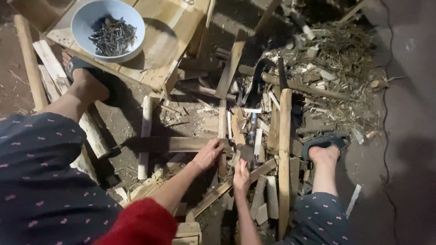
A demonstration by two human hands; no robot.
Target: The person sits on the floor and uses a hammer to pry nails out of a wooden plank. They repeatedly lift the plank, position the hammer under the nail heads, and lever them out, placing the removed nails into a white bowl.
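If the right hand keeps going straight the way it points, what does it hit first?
Probably the hammer: the right hand points up-frame at its dark head, with short wood offcuts lying just beside it. Depth is unclear.

Bare dirt floor [408, 136], scattered wooden slats [284, 149] and offcuts, wood shavings [345, 50], pale wooden board [172, 31] lying flat

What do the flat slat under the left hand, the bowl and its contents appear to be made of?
Slat under the left hand: bare unfinished wood, by its dull brown grain-like surface and rough edges. Bowl: smooth, pale blue-white, slightly glossy, probably plastic, though enamel cannot be ruled out. Its contents: thin dark straight pins that look like metal nails, dull rather than shiny.
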